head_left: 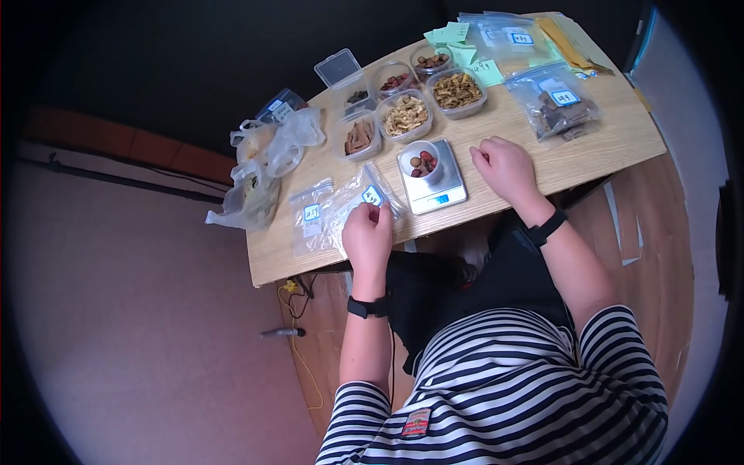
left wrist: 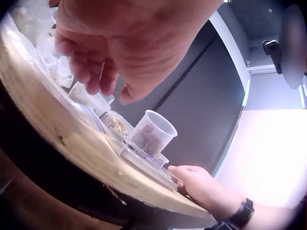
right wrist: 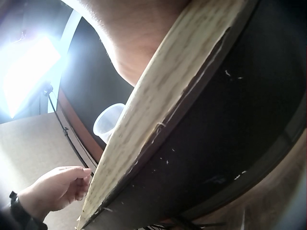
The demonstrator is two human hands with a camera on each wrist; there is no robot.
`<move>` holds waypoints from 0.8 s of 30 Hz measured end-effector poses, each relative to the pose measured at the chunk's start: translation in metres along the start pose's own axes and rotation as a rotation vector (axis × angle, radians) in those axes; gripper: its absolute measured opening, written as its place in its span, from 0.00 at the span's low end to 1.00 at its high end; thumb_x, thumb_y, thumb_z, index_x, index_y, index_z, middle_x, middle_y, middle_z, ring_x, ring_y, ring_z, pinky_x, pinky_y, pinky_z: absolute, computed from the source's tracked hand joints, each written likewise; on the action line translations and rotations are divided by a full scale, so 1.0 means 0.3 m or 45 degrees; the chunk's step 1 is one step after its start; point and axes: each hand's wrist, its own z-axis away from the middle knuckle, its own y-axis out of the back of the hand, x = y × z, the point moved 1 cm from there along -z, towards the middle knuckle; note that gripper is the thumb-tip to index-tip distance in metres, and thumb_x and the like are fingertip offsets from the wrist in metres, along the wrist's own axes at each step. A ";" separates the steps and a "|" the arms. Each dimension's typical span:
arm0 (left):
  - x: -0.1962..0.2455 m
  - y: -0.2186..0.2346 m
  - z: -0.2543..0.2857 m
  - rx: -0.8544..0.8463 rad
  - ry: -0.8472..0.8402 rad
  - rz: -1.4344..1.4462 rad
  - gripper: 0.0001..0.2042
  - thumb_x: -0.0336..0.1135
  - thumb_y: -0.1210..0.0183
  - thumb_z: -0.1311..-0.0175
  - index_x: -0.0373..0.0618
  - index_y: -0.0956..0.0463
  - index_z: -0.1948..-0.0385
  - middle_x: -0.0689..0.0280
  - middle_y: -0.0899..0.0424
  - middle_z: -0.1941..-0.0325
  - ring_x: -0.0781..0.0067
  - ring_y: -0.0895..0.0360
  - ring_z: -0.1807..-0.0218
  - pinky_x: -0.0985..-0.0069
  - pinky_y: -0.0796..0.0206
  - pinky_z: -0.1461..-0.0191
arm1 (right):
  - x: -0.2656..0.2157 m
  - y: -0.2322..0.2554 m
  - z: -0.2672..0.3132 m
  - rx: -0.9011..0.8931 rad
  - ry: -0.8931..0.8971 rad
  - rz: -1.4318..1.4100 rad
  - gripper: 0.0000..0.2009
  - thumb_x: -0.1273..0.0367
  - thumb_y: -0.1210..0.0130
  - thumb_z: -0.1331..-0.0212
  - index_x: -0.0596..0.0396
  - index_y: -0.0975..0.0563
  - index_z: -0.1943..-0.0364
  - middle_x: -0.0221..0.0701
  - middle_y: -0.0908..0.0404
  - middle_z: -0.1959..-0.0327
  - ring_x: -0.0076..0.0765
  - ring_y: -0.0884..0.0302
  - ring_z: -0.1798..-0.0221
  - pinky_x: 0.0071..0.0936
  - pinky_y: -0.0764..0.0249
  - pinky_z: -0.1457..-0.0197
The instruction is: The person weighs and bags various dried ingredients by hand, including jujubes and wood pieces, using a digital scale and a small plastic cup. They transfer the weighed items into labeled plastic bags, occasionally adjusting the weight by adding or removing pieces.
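A clear plastic cup (head_left: 422, 161) with several dried red fruits stands on a small silver digital scale (head_left: 438, 194) near the front edge. My left hand (head_left: 367, 239) is over the front end of a clear zip bag (head_left: 353, 203) with a handwritten label. In the left wrist view its fingers (left wrist: 96, 72) hang loosely bent with nothing between them. To the right of the scale, my right hand (head_left: 505, 170) rests at the table with loosely curled fingers. That hand holds nothing that shows; its fingers are hidden in the right wrist view.
Behind the scale stand several clear tubs of dried goods, including bark strips (head_left: 359, 135) and pale slices (head_left: 405, 115). White plastic bags (head_left: 260, 190) lie at the left. A labelled zip bag of brown pieces (head_left: 559, 108) lies at the right, with green notes (head_left: 449, 33) farther back.
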 end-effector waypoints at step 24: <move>-0.085 -0.076 -0.020 -0.138 0.025 -0.088 0.15 0.40 0.48 0.31 0.36 0.20 0.70 0.48 0.17 0.68 0.43 0.20 0.61 0.55 0.29 0.55 | 0.002 0.003 -0.003 0.006 -0.033 -0.049 0.16 0.61 0.42 0.37 0.57 0.23 0.78 0.38 0.22 0.75 0.52 0.22 0.69 0.48 0.28 0.64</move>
